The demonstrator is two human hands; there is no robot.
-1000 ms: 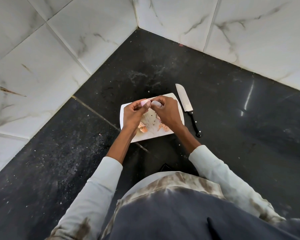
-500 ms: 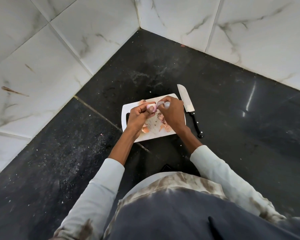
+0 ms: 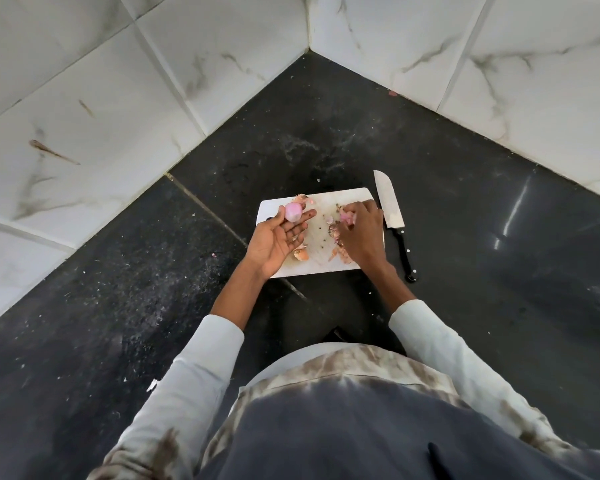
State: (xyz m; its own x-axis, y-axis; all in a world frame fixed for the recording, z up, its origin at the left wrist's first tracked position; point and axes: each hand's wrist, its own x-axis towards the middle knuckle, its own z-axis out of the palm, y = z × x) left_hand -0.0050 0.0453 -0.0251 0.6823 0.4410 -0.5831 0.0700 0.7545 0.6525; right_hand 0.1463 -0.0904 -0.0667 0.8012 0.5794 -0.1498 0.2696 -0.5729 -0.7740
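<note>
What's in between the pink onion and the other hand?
In the head view, between the onion and the right hand pinching peel lies white cutting board with small crumbs.

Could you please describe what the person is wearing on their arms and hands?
The left sleeve and right sleeve are long and pale grey. They end partway up the forearms and have brown stains near the upper arms. The left grip and right grip are bare: no gloves, rings or watch visible.
</note>
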